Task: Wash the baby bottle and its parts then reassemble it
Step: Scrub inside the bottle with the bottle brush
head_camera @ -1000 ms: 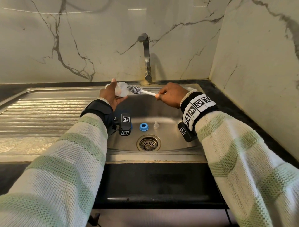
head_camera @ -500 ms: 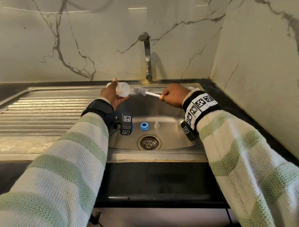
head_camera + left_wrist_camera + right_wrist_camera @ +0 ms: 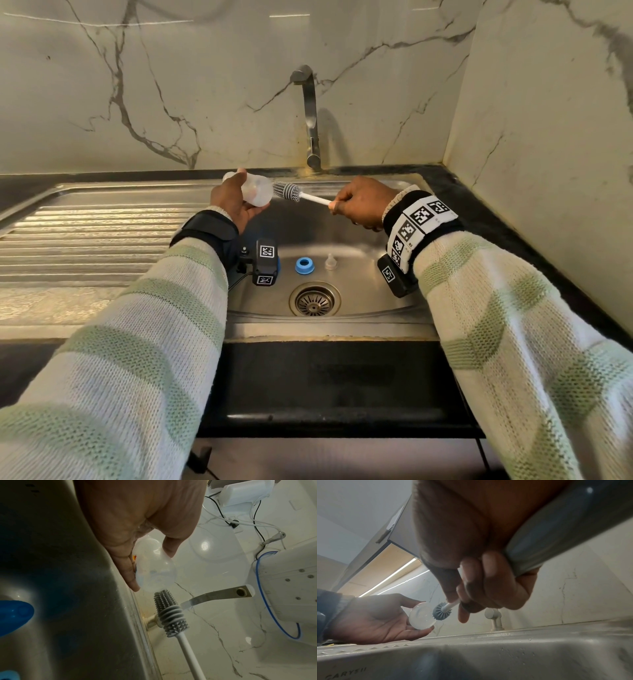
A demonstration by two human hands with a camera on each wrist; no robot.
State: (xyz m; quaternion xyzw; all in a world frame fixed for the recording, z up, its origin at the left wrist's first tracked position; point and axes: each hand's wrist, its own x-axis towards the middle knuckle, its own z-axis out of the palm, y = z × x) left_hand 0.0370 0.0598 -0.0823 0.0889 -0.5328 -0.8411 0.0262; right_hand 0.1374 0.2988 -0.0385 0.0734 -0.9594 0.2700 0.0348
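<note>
Midway, I'd say: left hand (image 3: 236, 205) grips the bottle (image 3: 255, 193), right hand (image 3: 359, 204) clutches the brush (image 3: 291, 190) at its mouth, while blue ring (image 3: 304, 265) and teat (image 3: 330, 262) wait mid-frame, reassembly still ahead.

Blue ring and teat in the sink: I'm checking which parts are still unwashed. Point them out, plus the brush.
blue ring (image 3: 304, 266), head view, its rim.
teat (image 3: 330, 262), head view, its base.
brush (image 3: 169, 613), left wrist view, its grey head.

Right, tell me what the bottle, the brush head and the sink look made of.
Bottle: translucent, cloudy plastic; light shows through it.
Brush head: grey silicone by the look, with matte moulded fins and nubs.
Sink: stainless steel, brushed and reflective.
</note>
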